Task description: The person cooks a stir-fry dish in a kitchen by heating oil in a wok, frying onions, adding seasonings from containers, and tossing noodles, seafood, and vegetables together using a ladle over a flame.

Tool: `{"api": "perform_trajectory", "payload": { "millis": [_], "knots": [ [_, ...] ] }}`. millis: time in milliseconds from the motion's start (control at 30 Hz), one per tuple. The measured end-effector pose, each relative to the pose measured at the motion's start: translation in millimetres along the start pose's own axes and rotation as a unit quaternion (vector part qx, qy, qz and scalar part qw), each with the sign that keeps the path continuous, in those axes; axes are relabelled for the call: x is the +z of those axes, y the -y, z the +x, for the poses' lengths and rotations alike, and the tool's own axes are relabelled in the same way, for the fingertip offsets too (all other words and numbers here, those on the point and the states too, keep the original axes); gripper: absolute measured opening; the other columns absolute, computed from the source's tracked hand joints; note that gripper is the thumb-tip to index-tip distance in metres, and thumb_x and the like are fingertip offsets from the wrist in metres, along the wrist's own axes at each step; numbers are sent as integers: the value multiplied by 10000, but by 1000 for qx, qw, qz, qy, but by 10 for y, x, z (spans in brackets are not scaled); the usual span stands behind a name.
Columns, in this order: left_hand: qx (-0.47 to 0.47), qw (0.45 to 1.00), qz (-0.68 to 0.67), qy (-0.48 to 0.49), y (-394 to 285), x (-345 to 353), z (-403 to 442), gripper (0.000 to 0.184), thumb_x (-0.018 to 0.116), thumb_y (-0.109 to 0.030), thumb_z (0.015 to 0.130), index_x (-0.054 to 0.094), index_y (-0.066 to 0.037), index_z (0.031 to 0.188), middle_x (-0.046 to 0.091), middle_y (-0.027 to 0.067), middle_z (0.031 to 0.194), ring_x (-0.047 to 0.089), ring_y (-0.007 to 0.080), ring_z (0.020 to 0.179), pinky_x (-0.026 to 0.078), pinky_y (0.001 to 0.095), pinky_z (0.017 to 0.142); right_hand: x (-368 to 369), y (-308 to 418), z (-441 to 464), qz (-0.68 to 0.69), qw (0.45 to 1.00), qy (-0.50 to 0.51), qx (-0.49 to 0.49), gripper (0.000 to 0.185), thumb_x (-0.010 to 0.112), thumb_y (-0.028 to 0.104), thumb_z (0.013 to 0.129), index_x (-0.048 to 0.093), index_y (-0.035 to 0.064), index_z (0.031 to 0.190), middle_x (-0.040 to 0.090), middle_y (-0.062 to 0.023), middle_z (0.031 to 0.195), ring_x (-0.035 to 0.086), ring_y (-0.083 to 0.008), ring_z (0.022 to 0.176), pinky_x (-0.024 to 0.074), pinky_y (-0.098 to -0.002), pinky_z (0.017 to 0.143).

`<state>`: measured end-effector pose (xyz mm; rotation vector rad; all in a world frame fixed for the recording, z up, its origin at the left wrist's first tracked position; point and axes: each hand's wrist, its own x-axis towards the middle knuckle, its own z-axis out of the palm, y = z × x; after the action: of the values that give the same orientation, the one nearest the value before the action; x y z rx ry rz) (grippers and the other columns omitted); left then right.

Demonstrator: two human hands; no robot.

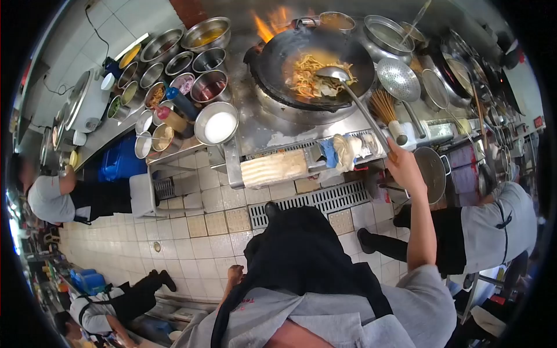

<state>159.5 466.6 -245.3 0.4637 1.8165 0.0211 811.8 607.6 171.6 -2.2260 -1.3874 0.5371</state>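
My right hand [404, 168] is closed around the end of a long-handled metal ladle [365, 110]. The ladle's bowl rests among noodles [308, 80] in a large dark wok [275, 58]. Flames [271, 24] rise behind the wok's far rim, and some steam blurs the noodles. Low beside my black apron [301, 238], my left hand [235, 274] hangs with its fingers curled and no object visible in it.
Metal bowls of ingredients, including a white-filled bowl [217, 124], stand left of the wok. On the right are a perforated strainer [398, 78], a bamboo brush [383, 106] and a deep pot [430, 174]. Folded cloths [345, 152] lie along the front edge. Co-workers [499, 223] stand on both sides.
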Motion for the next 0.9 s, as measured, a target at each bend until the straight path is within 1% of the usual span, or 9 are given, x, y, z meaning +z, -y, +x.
{"api": "perform_trajectory", "payload": {
  "millis": [167,233,333,500,667,700,767,833,900],
  "knots": [
    [115,989,73,-57,-789,159,-817,285,602,-164,823,601,2,1055,623,120,780,657,244,598,526,340,462,-807,336,-373,27,992,123,18,589,609,8,752,433,-46,1312,577,-246,746,585,-275,672,489,-334,717],
    [122,986,100,-54,-999,180,-784,284,608,-167,825,594,-1,1055,626,119,781,657,241,598,531,342,467,-929,520,-333,72,972,195,109,563,600,26,761,448,-38,1299,586,-252,758,590,-326,690,484,-335,703],
    [129,981,139,-39,-1133,279,-746,284,618,-171,828,583,-5,1055,630,117,783,659,237,599,539,345,474,-439,259,50,-17,990,112,-80,528,597,66,773,479,11,1284,602,-255,786,596,-385,745,489,-383,720],
    [181,981,54,-41,-1265,162,-395,277,633,-159,818,561,-25,1049,633,114,766,635,225,544,535,338,464,-661,532,-303,-168,982,87,7,516,610,108,767,517,113,1275,620,-258,890,593,-413,885,479,-461,767],
    [159,987,-9,-19,-1259,55,65,228,597,-135,821,571,-28,1021,623,104,736,630,223,531,525,334,441,-478,224,-164,-273,960,-6,-55,567,613,93,781,483,125,1332,602,-154,653,605,-329,597,496,-420,614],
    [164,986,8,-6,-1217,45,251,219,592,-134,821,576,-25,1011,620,104,731,629,223,529,524,333,437,-313,128,-17,-124,992,-2,9,576,605,86,791,460,106,1348,583,-124,635,576,-278,547,478,-387,560],
    [365,905,202,80,-1058,-71,607,204,588,-145,820,595,-22,983,618,108,725,627,222,528,522,339,430,-37,-38,233,182,974,6,136,596,588,71,810,414,68,1380,545,-62,600,518,-175,446,441,-322,454],
    [360,910,190,76,-1080,-17,701,200,590,-152,821,599,-31,980,618,107,725,630,225,539,522,340,434,212,248,263,296,939,-29,174,600,572,63,826,379,16,1392,493,-11,610,426,-73,418,342,-250,374],
    [351,914,189,70,-1089,-85,783,197,593,-159,821,603,-40,978,619,105,724,634,227,550,523,341,439,525,519,443,304,931,-87,182,601,582,69,820,387,13,1386,478,-12,597,439,-90,418,324,-261,353]
  ]
}}
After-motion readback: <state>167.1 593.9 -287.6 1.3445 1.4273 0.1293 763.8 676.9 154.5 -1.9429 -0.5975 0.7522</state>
